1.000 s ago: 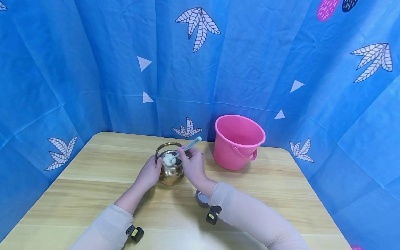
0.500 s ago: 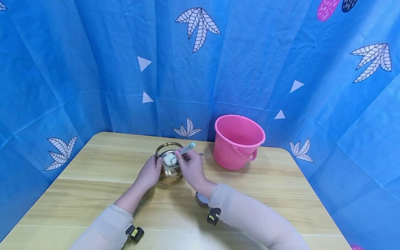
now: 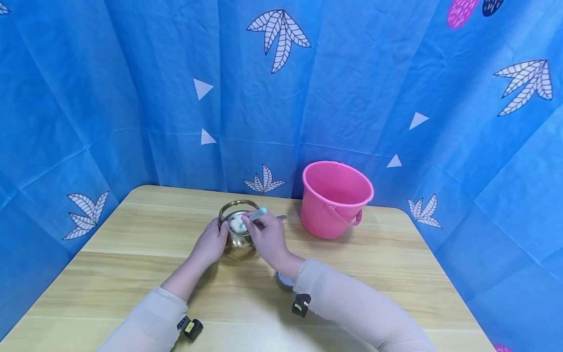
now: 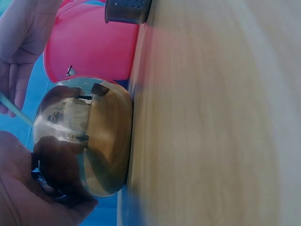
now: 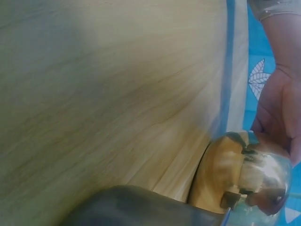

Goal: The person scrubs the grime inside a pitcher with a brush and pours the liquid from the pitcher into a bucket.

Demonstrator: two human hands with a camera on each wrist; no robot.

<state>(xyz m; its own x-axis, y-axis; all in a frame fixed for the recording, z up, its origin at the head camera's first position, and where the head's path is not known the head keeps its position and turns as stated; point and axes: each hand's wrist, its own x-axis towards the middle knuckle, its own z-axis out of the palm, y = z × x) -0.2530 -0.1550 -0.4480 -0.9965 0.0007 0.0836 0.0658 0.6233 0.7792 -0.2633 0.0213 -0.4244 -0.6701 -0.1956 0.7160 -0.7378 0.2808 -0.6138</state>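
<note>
A shiny gold-coloured teapot with a raised hoop handle stands on the table, its mouth uncovered. My left hand grips its left side, thumb near the rim. In the left wrist view, the rounded teapot body mirrors the surroundings. Between thumb and fingers, my right hand pinches the light-blue handle of a brush. The brush's white, fluffy-looking head sits in the teapot's mouth; how deep it reaches cannot be seen. The right hand partly covers the teapot's right side.
A pink bucket stands at the back right. Under the right forearm, a small round metal container is partly hidden; a perforated metal piece shows in the left wrist view. A small grey object lies left of the bucket.
The right hand has shifted slightly left, and the tip of the brush handle has moved down and left. My left hand and the teapot have stayed in place.
</note>
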